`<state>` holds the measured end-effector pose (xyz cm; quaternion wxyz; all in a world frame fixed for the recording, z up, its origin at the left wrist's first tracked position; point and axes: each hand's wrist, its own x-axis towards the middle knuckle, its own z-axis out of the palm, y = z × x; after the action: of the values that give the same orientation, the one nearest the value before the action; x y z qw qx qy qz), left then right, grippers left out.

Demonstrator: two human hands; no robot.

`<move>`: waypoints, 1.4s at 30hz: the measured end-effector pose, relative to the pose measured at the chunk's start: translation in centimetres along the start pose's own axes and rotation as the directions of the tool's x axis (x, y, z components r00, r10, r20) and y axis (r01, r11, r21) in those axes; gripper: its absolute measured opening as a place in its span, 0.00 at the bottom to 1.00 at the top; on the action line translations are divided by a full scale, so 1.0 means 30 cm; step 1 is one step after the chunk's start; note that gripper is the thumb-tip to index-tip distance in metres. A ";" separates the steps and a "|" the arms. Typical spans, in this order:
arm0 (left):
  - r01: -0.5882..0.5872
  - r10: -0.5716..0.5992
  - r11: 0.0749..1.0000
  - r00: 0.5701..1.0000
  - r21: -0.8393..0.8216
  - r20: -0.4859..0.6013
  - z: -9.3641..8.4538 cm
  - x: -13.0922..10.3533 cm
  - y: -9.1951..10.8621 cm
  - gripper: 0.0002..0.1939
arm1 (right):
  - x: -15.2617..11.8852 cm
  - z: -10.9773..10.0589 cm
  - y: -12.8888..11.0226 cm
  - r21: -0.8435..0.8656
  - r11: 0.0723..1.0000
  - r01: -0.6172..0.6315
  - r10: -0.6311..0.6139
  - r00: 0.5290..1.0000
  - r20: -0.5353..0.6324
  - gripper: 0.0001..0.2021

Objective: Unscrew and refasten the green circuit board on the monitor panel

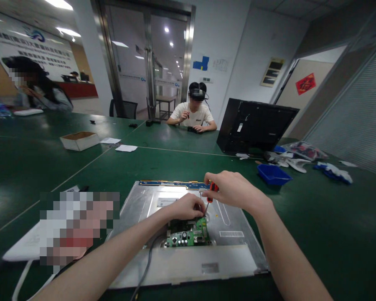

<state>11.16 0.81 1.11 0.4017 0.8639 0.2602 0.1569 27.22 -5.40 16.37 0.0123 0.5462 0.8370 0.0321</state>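
A metal-backed display panel [175, 265] lies on the green table in front of me. On its middle sits a green circuit board [188, 236] with several capacitors and connectors. My right hand [228, 190] is closed around the red and black handle of a screwdriver [211, 195], its shaft slanting down to the board's upper right corner. Beside the tip, my left hand [189, 207] has its fingers pinched together at that same corner; whatever they hold is hidden. A blue circuit strip [172, 184] runs along the panel's far edge, and a grey cable [147, 267] trails from the board toward me.
A black monitor [257, 125] stands at the back right, near a blue tray [274, 174] and gloves [334, 172]. An open box [80, 141] and papers [126, 148] lie at the left. Another person [194, 110] sits across the table.
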 end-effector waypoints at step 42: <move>-0.015 0.015 1.000 1.000 -0.021 0.001 -0.005 -0.006 0.003 0.09 | -0.015 -0.009 0.004 0.030 0.999 0.019 -0.020 1.000 0.020 0.12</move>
<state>10.98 0.75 1.26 0.4097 0.8616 0.2519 0.1622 27.50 -5.79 16.65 0.0128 0.5384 0.8425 0.0138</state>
